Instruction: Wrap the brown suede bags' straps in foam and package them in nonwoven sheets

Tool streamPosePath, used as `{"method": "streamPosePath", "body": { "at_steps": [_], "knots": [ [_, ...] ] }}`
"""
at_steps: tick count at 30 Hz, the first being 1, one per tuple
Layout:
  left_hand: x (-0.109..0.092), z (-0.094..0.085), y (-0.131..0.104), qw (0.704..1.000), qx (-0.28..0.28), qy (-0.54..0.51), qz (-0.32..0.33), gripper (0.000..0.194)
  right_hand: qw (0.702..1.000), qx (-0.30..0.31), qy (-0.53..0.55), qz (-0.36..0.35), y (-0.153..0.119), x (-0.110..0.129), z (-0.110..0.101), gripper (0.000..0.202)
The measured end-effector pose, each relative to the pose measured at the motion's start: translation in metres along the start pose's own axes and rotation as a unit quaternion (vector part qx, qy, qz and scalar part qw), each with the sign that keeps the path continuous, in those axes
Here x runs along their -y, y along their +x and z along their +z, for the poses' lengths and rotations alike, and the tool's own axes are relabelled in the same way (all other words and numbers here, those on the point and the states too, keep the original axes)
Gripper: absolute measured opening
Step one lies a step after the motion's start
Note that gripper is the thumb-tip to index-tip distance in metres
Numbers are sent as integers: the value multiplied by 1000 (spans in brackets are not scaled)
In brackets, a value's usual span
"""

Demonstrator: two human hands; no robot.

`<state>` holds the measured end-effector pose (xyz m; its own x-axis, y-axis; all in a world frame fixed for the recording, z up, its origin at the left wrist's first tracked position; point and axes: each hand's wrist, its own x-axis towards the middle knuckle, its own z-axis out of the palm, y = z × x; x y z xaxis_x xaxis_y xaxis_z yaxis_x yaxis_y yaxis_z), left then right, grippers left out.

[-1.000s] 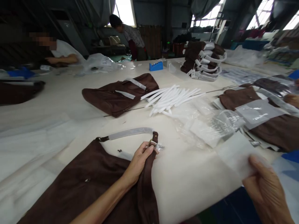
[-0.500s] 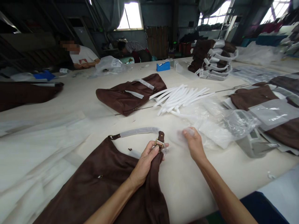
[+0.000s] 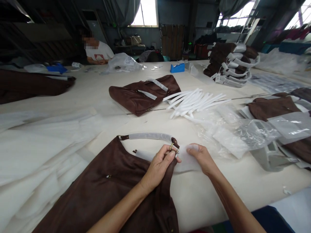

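A brown handbag [image 3: 97,191] lies on the table in front of me, its strap [image 3: 149,136] wrapped in whitish film. My left hand [image 3: 161,165] is closed on the bag's strap end, by the brass ring [image 3: 173,147]. Between the thumb and fingers of my right hand [image 3: 200,157] is a small translucent sheet [image 3: 187,161], which reaches to the left fingertips beside the ring. Whether the sheet touches the ring I cannot tell. Behind the strap, a whitish strip [image 3: 145,155] shows partly, the bag's edge covering the rest.
Beyond the bag lie another brown handbag [image 3: 145,94] and a heap of white foam sticks [image 3: 196,102]. Clear plastic bags [image 3: 250,132] are at the right, stacked handbags [image 3: 228,64] behind. White sheets [image 3: 48,161] cover the left. A person [image 3: 98,51] sits across the table.
My right hand has brought the translucent sheet lower and against the left fingertips at the ring. The left hand keeps its hold. The whole view has shifted slightly.
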<state>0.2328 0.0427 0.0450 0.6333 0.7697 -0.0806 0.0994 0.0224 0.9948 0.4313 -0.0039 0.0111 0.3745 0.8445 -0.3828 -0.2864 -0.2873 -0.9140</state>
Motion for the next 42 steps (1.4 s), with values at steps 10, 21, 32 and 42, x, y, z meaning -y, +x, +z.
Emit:
{"method": "streamPosePath", "body": {
  "at_steps": [10,21,32,42],
  "knots": [
    [5,5,3,997,11,-73,-1,37,1000,-17,-4,8,-2,11,-7,29],
    [11,10,-4,988,-70,-122,-63,44,966,137,216,37,-5,1,52,23],
    [19,15,3,941,-162,-241,-175,57,959,76,271,36,-5,-8,54,22],
    [25,20,9,931,-193,-294,-99,49,987,94,132,-22,-8,-6,45,32]
  ]
}}
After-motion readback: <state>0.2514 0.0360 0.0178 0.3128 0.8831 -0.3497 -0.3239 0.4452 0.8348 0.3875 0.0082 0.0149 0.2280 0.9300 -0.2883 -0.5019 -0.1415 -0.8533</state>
